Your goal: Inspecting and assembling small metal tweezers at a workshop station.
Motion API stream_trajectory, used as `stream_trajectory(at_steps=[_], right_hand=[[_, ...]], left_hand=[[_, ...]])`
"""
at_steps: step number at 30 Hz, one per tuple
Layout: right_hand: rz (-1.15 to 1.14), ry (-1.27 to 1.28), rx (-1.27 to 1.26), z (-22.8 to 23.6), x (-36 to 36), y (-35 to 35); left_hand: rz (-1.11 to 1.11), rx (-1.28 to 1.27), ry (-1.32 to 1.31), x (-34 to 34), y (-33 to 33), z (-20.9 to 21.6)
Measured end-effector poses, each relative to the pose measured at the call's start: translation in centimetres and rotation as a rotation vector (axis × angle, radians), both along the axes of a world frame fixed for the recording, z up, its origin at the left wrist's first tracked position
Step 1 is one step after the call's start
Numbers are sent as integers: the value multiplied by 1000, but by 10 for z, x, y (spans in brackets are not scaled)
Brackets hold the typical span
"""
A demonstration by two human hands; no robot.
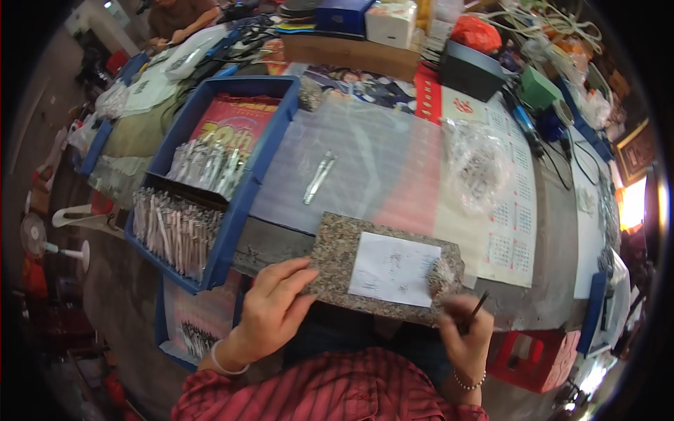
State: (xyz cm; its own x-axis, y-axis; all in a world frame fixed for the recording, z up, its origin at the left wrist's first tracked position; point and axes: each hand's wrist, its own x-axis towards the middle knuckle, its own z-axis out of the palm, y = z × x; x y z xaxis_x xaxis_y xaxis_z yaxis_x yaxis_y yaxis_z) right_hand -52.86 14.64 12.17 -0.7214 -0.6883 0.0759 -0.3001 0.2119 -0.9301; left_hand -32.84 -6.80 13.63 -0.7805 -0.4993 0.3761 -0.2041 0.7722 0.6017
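Note:
A speckled stone slab [331, 263] lies at the table's near edge, with a marked sheet of white paper [379, 281] on top. At the paper's right end is a small, crinkled clear lump [444, 275], its kind unclear. My left hand [275, 309] is at the slab's left edge, fingers loosely bent and apart, holding nothing. Beside the slab's right corner, my right hand [469, 328] is closed on a thin dark stick-like tool [481, 302]; motion blurs the fingers. Beyond the slab, a few slim silvery strips [319, 177] lie on a translucent sheet [358, 154].
A blue divided tray [235, 228] at left holds many slim silvery pieces [179, 231]. A lower tray [163, 337] holds dark-tipped pieces. A clear plastic bag [477, 168] lies on a calendar sheet [516, 238]. Boxes [351, 55] line the back; a red stool [540, 361] stands right; another person [184, 21] sits far left.

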Motion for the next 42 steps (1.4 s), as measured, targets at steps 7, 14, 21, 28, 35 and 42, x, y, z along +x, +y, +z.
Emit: stream_trajectory(at_steps=[7, 14, 21, 28, 35, 42], right_hand=[[323, 89, 192, 20, 11, -16], [380, 15, 171, 26, 12, -16], [339, -56, 146, 24, 10, -17], [323, -116, 130, 23, 7, -19], [333, -140, 140, 21, 2, -19], [364, -123, 138, 18, 2, -17]], left_hand=[[181, -323, -57, 42, -62, 90], [269, -6, -329, 40, -189, 85], [324, -118, -978, 30, -300, 17], [393, -166, -1196, 11, -293, 5], [195, -122, -1234, 18, -303, -2], [425, -141, -545, 43, -283, 34]])
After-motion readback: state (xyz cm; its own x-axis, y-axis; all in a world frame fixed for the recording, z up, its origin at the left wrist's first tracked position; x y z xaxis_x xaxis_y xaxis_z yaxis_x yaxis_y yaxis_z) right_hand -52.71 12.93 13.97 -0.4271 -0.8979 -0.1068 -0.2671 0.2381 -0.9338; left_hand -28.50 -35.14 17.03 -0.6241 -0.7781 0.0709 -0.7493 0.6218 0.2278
